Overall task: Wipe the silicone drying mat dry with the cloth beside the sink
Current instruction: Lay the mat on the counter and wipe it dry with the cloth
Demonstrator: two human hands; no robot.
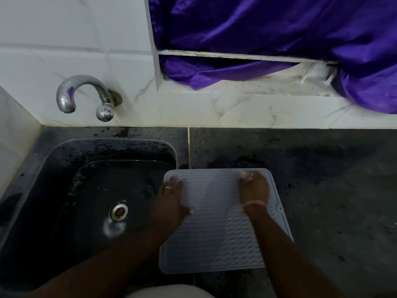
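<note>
A grey silicone drying mat (pixel 214 224) with a wavy ribbed surface lies on the dark counter, just right of the sink. Its left edge hangs slightly over the sink rim. My left hand (pixel 169 201) rests flat on the mat's left edge, fingers apart, a ring on one finger. At the mat's far right corner my right hand (pixel 254 189) is curled and blurred by motion. A small pale wad, seemingly the cloth (pixel 245 174), shows at its fingertips; most of it is hidden under the hand. Small water drops glint on the mat's near right part.
A black sink (pixel 64 151) with a metal drain (pixel 118 211) lies to the left, wet with droplets. A chrome tap (pixel 71 93) juts from the white tiled wall. A purple curtain (pixel 257 29) hangs over the window ledge behind. Dark stone counter (pixel 333 190) stretches to the right.
</note>
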